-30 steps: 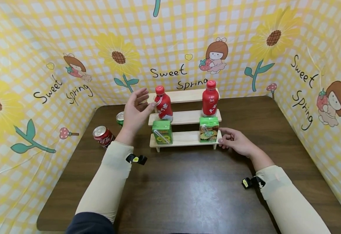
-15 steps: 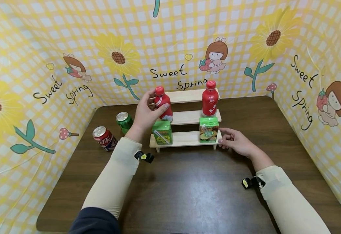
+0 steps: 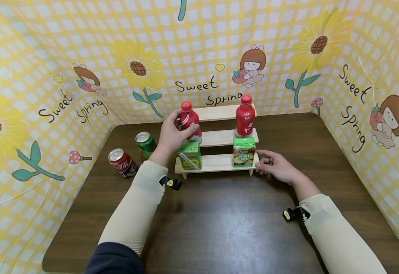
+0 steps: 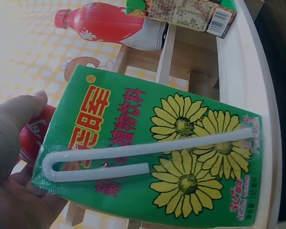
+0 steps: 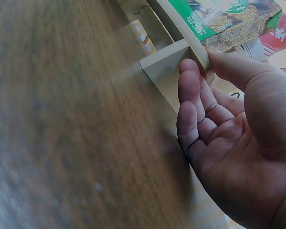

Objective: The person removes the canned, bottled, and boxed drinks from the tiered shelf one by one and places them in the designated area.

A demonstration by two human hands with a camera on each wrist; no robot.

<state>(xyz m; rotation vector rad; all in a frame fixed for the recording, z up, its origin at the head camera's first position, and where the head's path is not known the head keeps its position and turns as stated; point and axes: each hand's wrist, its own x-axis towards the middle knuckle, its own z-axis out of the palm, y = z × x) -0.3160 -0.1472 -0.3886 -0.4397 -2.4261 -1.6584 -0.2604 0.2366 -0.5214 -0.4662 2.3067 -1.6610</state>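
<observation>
My left hand point(image 3: 173, 135) grips a red bottle point(image 3: 186, 118) with a red cap, fingers behind it and thumb across its front. That bottle stands at the left of the middle tier of a wooden three-step rack point(image 3: 216, 163). On the lowest tier, just in front, is a green drink carton point(image 4: 148, 148) with yellow flowers and a bent straw; it hides part of the bottle in the left wrist view. My right hand point(image 5: 233, 124) pinches the right end of the lowest tier, thumb on top and fingers below. Near it stands a second carton point(image 3: 244, 152).
Another red bottle point(image 3: 245, 116) stands at the right of the middle tier. On the dark wooden table point(image 3: 213, 224), left of my left arm, are a green can point(image 3: 146, 143) and a dark red can point(image 3: 122, 163). A patterned yellow cloth point(image 3: 199, 49) surrounds the table.
My left hand has moved right from beside the left bottle and closed round it, uncovering the green can. The bottle has barely moved. My right hand has stayed at the rack's end.
</observation>
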